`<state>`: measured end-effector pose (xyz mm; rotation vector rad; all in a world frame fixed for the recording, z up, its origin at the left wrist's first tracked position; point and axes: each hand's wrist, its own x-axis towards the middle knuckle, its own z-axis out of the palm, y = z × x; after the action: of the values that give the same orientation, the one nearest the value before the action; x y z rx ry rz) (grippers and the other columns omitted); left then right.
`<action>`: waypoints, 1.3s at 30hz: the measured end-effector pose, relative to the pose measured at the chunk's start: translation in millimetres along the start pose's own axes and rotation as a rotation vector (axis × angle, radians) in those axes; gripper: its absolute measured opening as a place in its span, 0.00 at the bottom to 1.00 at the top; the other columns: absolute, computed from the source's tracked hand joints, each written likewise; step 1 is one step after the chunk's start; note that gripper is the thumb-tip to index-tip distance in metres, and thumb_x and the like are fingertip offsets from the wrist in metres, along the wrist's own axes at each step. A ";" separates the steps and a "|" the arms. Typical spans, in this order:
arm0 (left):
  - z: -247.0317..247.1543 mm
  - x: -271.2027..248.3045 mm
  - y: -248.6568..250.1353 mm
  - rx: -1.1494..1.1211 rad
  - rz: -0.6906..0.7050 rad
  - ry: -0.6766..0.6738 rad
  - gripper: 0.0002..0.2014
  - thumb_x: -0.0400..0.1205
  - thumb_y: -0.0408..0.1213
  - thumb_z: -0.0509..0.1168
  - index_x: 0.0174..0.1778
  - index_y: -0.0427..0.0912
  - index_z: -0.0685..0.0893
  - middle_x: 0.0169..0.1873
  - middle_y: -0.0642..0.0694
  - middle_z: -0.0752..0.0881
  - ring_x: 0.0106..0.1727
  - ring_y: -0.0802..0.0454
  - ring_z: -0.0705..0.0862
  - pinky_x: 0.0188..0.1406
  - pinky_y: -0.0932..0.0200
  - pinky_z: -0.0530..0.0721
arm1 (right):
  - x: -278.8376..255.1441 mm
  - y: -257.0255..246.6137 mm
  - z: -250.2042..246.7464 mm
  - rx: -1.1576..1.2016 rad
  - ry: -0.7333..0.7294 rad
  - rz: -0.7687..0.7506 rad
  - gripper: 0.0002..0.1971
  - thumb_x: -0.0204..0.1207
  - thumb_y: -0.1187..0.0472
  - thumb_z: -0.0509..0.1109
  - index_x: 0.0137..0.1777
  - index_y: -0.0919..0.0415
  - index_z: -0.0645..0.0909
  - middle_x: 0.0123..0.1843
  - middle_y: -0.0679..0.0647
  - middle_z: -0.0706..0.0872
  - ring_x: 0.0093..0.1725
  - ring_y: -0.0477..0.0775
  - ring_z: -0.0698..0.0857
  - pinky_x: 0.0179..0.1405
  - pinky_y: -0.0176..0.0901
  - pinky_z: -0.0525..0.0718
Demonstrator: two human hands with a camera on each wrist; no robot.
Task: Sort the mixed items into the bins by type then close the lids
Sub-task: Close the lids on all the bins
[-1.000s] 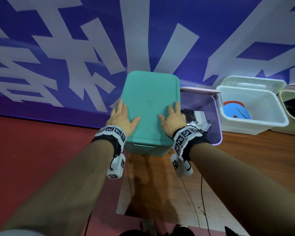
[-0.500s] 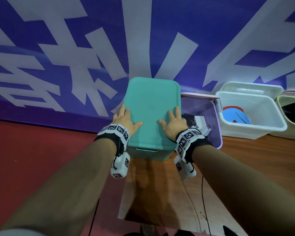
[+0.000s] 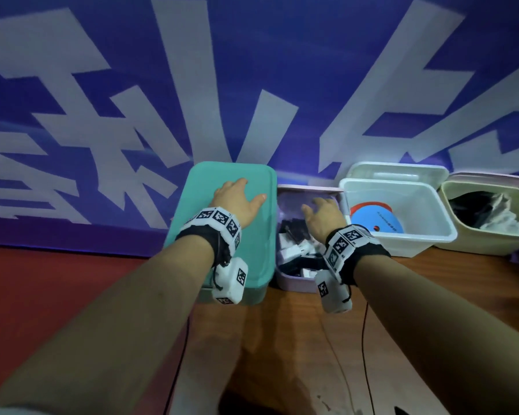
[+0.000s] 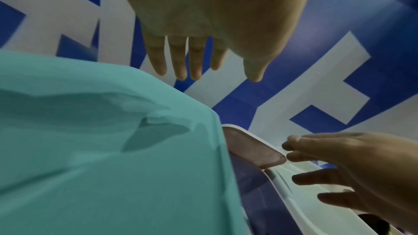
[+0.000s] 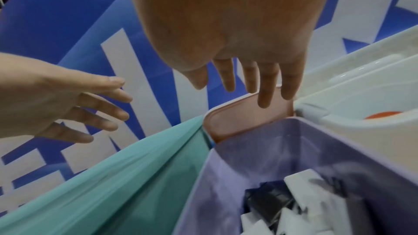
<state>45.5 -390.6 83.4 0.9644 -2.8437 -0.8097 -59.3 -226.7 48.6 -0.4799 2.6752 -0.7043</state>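
The teal bin (image 3: 192, 229) stands with its teal lid (image 4: 101, 149) down. My left hand (image 3: 237, 197) hovers over that lid with fingers straight, holding nothing. Right of it is the open lilac bin (image 3: 294, 283), filled with white and black chargers (image 5: 300, 208). Its pinkish lid (image 5: 237, 122) stands up behind it. My right hand (image 3: 321, 212) is over the lilac bin, fingers spread and reaching toward that raised lid; its fingertips (image 5: 263, 103) are close to the lid's top edge. Whether they touch it I cannot tell.
An open white bin (image 3: 426, 238) with a blue and red disc (image 3: 375, 223) sits further right, its lid up behind. A beige bin (image 3: 477, 247) with dark cloth is at the far right. A blue and white wall stands close behind. Wooden floor lies in front.
Both hands lifted off the teal lid. My right hand moved right over the lilac bin toward its raised lid; my left hand moved forward across the teal lid.
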 end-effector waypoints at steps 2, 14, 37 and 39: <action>15.1 4.1 23.0 -0.051 0.008 -0.014 0.32 0.83 0.56 0.61 0.79 0.42 0.67 0.77 0.39 0.68 0.74 0.39 0.72 0.75 0.50 0.70 | 8.6 19.8 -16.1 0.006 0.034 -0.002 0.25 0.84 0.51 0.57 0.77 0.63 0.67 0.79 0.63 0.65 0.75 0.64 0.70 0.75 0.51 0.67; 87.7 48.5 102.3 -0.138 -0.062 -0.077 0.33 0.84 0.52 0.61 0.83 0.49 0.59 0.85 0.47 0.44 0.83 0.46 0.60 0.77 0.52 0.64 | 67.8 86.1 -58.8 0.109 -0.061 -0.045 0.28 0.85 0.49 0.56 0.82 0.58 0.57 0.85 0.56 0.50 0.76 0.64 0.70 0.74 0.51 0.68; 117.8 82.4 114.4 -0.206 -0.119 0.123 0.20 0.84 0.51 0.62 0.55 0.37 0.89 0.59 0.39 0.82 0.62 0.43 0.80 0.64 0.57 0.72 | 103.8 70.1 -45.2 0.192 -0.054 -0.136 0.19 0.84 0.52 0.58 0.51 0.67 0.85 0.47 0.65 0.87 0.51 0.65 0.83 0.44 0.41 0.72; 113.0 74.7 113.9 -0.210 -0.122 0.137 0.20 0.84 0.51 0.62 0.56 0.37 0.88 0.60 0.40 0.81 0.62 0.44 0.80 0.63 0.57 0.73 | 96.0 67.8 -48.7 0.199 -0.029 -0.156 0.20 0.84 0.52 0.58 0.47 0.68 0.85 0.41 0.64 0.85 0.47 0.65 0.83 0.42 0.42 0.73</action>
<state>-100.0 -304.3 31.1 1.1235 -2.5445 -0.9882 -179.7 -189.4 31.3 -0.6445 2.5259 -0.9888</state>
